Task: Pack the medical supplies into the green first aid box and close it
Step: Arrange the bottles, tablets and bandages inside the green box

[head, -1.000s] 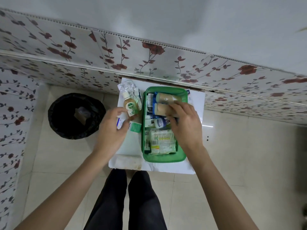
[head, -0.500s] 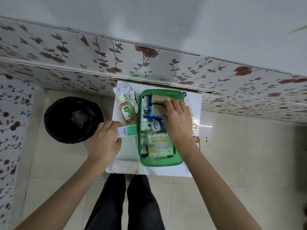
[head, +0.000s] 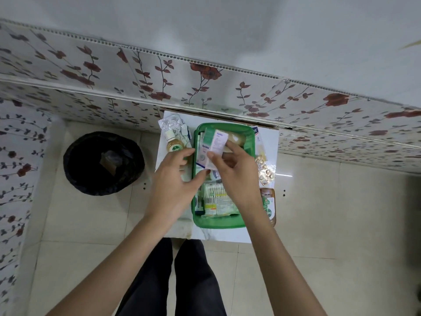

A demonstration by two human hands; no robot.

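The open green first aid box [head: 218, 222] sits on a small white table [head: 227, 236]. Inside lie a pack of cotton swabs [head: 216, 197], a tan bandage roll [head: 237, 137] and other small packs. My right hand [head: 237, 172] pinches a white-and-green medicine carton [head: 214, 144] and holds it tilted above the box's far half. Just left of the carton, my left hand [head: 175, 181] has its fingers spread, its thumb close under the carton's lower end. A Dettol bottle [head: 175, 145] stands left of the box.
A second Dettol bottle [head: 269, 208] lies right of the box, with a blister pack of gold pills [head: 265, 171] and a white-blue carton [head: 257, 136] behind it. A clear plastic packet [head: 173, 124] lies at the back left. A black bin [head: 103, 163] stands on the floor to the left.
My left hand lifted the carton from the table left of the box and brought it over the box. My right hand left the bandage rolls and took hold of it.
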